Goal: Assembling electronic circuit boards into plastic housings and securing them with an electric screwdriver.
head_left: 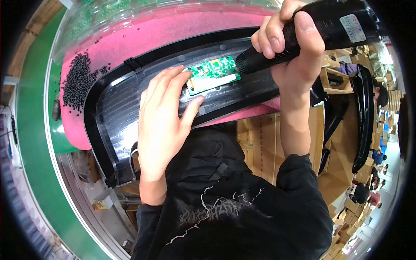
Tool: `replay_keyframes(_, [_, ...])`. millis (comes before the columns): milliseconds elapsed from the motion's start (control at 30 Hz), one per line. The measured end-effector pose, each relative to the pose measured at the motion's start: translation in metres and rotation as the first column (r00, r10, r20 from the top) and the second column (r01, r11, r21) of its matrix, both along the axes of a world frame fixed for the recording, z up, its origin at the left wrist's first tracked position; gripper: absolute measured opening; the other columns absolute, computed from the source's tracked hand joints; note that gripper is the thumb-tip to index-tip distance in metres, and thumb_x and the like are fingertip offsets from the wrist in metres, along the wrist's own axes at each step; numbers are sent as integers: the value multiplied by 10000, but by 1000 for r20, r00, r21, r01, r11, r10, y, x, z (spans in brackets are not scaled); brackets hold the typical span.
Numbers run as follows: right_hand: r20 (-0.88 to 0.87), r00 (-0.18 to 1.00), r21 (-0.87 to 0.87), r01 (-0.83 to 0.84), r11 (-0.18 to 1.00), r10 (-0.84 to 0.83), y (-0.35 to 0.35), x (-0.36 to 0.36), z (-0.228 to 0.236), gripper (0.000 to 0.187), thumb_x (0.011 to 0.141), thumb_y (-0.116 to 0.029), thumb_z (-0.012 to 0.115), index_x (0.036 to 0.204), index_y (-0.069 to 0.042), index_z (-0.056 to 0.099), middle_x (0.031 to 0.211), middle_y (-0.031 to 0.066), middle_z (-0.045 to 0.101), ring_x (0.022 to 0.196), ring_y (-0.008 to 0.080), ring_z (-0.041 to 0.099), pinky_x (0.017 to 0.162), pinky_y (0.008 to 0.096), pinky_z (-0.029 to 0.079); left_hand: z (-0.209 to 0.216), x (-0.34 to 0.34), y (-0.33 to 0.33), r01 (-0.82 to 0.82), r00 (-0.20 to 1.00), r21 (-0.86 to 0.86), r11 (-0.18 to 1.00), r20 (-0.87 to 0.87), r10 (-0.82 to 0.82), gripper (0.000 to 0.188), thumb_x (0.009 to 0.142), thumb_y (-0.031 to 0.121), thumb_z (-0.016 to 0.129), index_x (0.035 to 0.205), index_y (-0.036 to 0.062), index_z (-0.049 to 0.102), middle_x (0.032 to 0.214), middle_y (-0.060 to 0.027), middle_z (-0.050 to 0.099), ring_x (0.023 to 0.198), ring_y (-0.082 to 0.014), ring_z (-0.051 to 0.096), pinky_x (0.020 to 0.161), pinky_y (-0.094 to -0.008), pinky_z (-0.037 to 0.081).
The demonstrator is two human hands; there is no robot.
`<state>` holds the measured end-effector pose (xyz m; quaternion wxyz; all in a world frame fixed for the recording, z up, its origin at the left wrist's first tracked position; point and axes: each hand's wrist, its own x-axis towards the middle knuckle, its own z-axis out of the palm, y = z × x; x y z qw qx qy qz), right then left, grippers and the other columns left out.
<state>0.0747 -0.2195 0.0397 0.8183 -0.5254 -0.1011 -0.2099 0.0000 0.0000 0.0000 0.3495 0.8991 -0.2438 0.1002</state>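
Note:
A green circuit board (213,78) lies inside a long, shallow black plastic housing (117,104) with raised edges. My left hand (162,117) rests over the housing, its fingers stretched out and the fingertips at the board's left end. The thumb is spread apart, below the board's lower edge. In my right hand (297,54) is a black electric screwdriver (331,30), held tilted with the fingers wrapped round its body. Its ribbed nose (249,63) points down at the board's right end. Whether the bit touches a screw there is hidden.
Under the housing spreads a pink mat (182,26) on a green bench (32,130). A heap of small black screws (78,82) lies left of the housing. Clear plastic trays (108,13) line the far edge. Cardboard boxes (264,143) and more black housings (366,121) stand at the right.

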Motion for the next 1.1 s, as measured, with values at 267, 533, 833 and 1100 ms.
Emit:
replay_keyframes(267, [-17,1000,141,8,990,-5,40,-52,15,236,936,-241,586,996,-28,503,565,61,496,454,154,463,483,297,431,-2,2,2,-19,1000,1,1000,-3,19,419,793,96,749,1182,9,618,1246,-150,616,1192,-328,565,1023,-406,431])
replay_keyframes(533, [332,757,-2,-595,803,562,11,-47,25,454,931,-482,538,1152,-87,505,724,-37,532,635,84,516,682,267,442,-1,4,0,143,989,-213,967,74,-130,356,795,140,760,1106,23,631,1113,-119,650,1098,-310,603,926,-387,463])
replay_keyframes(833, [321,561,-384,-659,647,763,14,-34,38,475,940,-489,516,1200,-92,487,789,-19,577,711,98,562,723,288,464,-3,2,8,183,980,-277,943,125,-153,197,768,52,750,945,24,669,924,-97,687,970,-286,659,869,-378,472])
replay_keyframes(1100, [201,633,-370,-657,656,747,6,-44,51,487,936,-488,525,1210,-86,499,785,-20,573,702,100,556,710,290,457,-5,-2,10,128,986,-388,913,151,-74,182,773,-34,708,946,19,698,922,-108,709,906,-277,685,826,-365,511])
